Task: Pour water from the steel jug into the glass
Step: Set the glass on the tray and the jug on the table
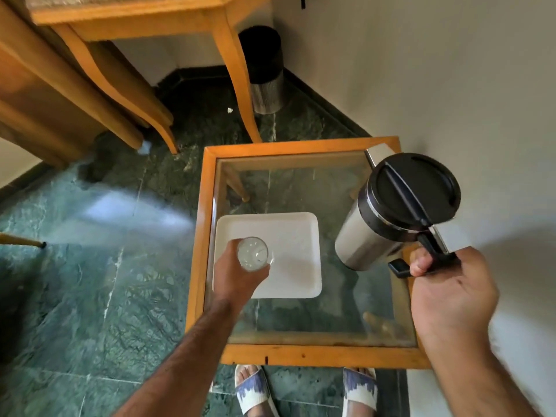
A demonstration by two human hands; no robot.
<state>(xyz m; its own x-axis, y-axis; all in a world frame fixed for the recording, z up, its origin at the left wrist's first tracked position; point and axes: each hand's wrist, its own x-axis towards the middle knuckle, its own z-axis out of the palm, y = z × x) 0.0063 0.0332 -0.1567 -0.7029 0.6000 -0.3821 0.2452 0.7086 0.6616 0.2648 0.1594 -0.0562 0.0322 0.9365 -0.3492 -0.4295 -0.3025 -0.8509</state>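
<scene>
steel jug (388, 218) lifted, right hand (451, 284) | glass (252, 254) gripped, left hand (237, 275)

No text, label, brand, number or sign can be read anywhere in the view. The steel jug (365, 233) and its black lid (421, 188) carry no legible marking, and the glass (252, 254), the white tray (298, 242) and the table (301, 149) frame are likewise plain.
</scene>
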